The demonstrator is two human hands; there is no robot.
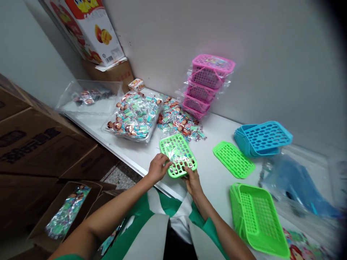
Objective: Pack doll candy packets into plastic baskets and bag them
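Observation:
Both my hands are at a green perforated basket lid [176, 153] with shiny clear film over it, near the table's front edge. My left hand [158, 168] is closed, its fingertips pinching at the lid's left edge. My right hand [193, 180] grips the near right corner, thumb on top and fingers underneath. Reddish and brown bits show through the holes; whether a basket sits beneath I cannot tell. Just behind lie loose cartoon-printed packets [180, 121]. Another green lid [234, 159] lies flat to the right, beyond it a stack of green baskets [260, 216].
A clear tub of packets [132, 117] stands at left, near a clear bin [89, 95]. Pink wrapped baskets [203, 88] are stacked by the wall. Blue baskets [260, 139] and clear plastic bags [300, 187] lie right. Cartons [40, 141] line the left, with an open packet box [69, 213] below.

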